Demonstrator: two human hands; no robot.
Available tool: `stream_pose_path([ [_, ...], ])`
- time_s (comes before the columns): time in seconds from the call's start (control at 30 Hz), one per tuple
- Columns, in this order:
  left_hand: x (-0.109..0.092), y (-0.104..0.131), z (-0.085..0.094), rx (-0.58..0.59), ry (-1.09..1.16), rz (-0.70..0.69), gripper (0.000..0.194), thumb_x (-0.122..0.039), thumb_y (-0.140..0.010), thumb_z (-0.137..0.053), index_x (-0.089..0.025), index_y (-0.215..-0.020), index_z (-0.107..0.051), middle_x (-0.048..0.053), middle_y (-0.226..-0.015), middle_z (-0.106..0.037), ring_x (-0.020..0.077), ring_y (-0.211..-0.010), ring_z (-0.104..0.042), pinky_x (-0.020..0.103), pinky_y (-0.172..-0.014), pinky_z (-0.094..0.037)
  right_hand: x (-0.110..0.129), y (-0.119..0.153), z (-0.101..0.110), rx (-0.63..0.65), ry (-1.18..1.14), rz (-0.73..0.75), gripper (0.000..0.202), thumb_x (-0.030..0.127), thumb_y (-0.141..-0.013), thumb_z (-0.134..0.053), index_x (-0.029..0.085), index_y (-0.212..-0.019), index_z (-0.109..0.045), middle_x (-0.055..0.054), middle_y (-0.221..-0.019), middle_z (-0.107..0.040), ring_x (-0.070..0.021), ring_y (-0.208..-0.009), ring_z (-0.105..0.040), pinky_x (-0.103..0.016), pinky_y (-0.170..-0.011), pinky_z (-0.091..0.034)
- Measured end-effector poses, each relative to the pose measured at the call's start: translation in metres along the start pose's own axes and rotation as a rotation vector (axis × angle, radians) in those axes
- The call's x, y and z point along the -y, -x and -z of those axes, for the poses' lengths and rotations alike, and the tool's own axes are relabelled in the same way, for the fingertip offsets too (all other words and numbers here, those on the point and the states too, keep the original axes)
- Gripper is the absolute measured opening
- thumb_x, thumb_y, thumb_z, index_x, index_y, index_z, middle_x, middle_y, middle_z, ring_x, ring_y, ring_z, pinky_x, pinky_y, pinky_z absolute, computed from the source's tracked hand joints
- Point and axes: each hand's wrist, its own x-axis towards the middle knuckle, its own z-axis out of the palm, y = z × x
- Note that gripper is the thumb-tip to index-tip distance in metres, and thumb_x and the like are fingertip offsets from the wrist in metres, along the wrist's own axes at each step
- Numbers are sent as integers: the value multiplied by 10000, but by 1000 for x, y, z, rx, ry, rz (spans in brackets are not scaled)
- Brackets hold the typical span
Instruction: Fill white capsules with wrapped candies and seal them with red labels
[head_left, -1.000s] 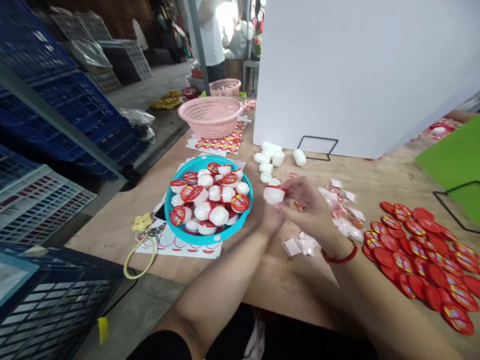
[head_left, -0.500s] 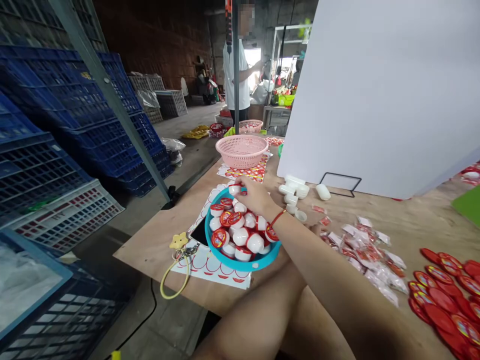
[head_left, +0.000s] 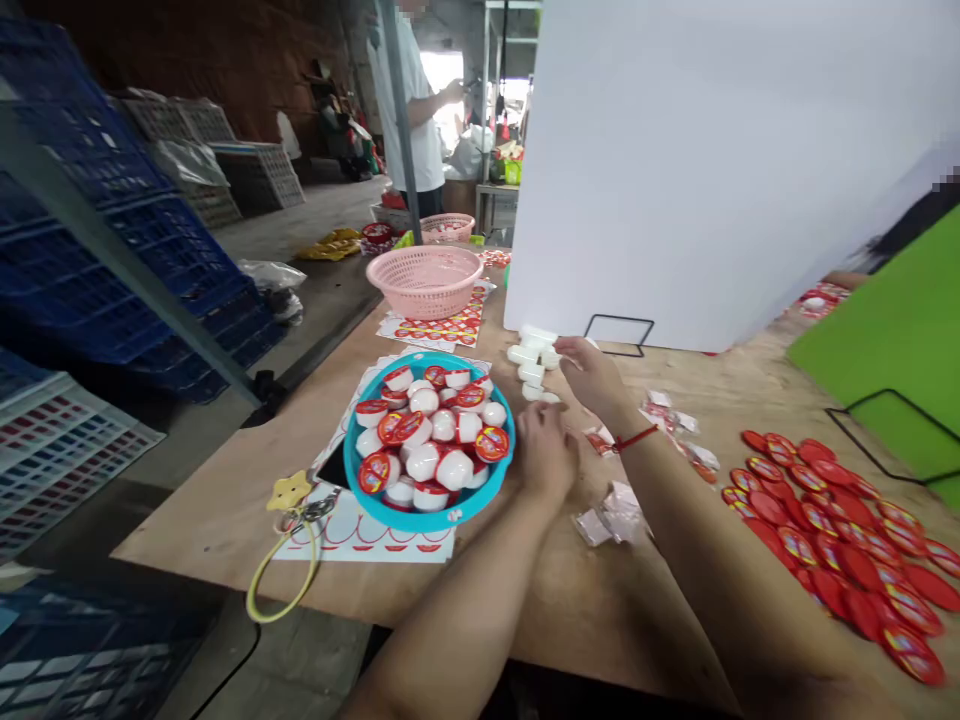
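My right hand (head_left: 592, 375) reaches over the table with its fingers stretched out and apart, close to a cluster of small white plastic cups (head_left: 532, 372). Just below the cups, my left hand (head_left: 549, 450) has its fingers curled towards the tabletop; anything inside them is hidden. Left of that hand stands a blue basin (head_left: 504, 478) heaped with white cups (head_left: 422, 462) that have red printed lids. Small clear packets with red contents (head_left: 703, 458) lie around my right forearm, which hides some of them. Pale packets (head_left: 619, 515) sit between my forearms.
Red printed discs (head_left: 832, 540) are spread at the right. A white panel (head_left: 697, 180) and a green panel (head_left: 892, 330) stand behind. A pink basket (head_left: 425, 285), a yellow key strap (head_left: 289, 560) and printed sheets (head_left: 375, 530) lie leftward. A person (head_left: 412, 120) stands beyond.
My right hand has left the basin, let go of the lidded cup and moved right to the white cups. My left hand has come into view beside the basin. The view has swung right.
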Motion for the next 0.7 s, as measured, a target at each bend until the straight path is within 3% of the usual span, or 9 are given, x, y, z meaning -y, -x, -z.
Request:
stream_pose_path([
  [0.07,5,-6,0,-61,-23,40,487,-96,-830,-613,-157,-1311,-573,197,-1389,-462,325,-1315,-484,475,-1154,-380,-44,21,20,4,111,-155,387,157,-865,-509,170,-1233,-630,-122,-1244,-704,-243,-1156,-658,-421,-1008,-505],
  [0.13,12,-13,-1,-51,-82,46,534,-135,-820,-657,-169,-1345,-558,193,-1447,-417,339,-1359,-439,488,-1169,-354,-77,46,33,22,166,-228,396,153,-842,-547,138,-1227,-640,-163,-1224,-706,-266,-1098,-680,-424,-961,-522],
  [0.23,23,-19,-4,24,-220,-4,406,-193,-807,-715,-206,-1210,-668,156,-1452,-474,367,-1368,-403,525,-1173,-319,-101,79,41,82,198,-253,386,141,-814,-598,146,-1191,-678,-159,-1155,-732,-272,-1019,-699,-401,-912,-527],
  [0.37,32,-21,-7,25,-320,-29,140,-193,-829,-692,-218,-958,-742,122,-1353,-608,350,-1261,-469,509,-1102,-363,-94,101,43,162,352,-135,293,235,-877,-619,191,-1150,-718,-131,-1267,-695,-282,-1179,-626,-416,-1023,-461],
  [0.5,31,-21,-6,61,-342,-47,92,-166,-836,-670,-219,-881,-730,81,-1175,-721,308,-1080,-556,451,-969,-419,-76,110,42,139,576,-48,302,453,-861,-704,220,-1044,-764,-138,-1294,-677,-371,-1285,-516,-612,-1138,-287],
  [0.57,27,-22,-5,79,-338,-52,82,-183,-825,-696,-213,-897,-720,72,-1075,-747,291,-1001,-586,424,-914,-427,-71,112,41,141,611,-20,233,416,-905,-659,229,-971,-782,-133,-1155,-732,-356,-1186,-565,-643,-1144,-234],
  [0.7,17,-20,-3,98,-333,-23,131,-303,-785,-771,-216,-831,-687,61,-930,-738,282,-927,-621,400,-850,-432,-71,112,43,120,578,-3,221,266,-926,-594,240,-828,-791,-110,-939,-777,-305,-1040,-619,-595,-1140,-243],
])
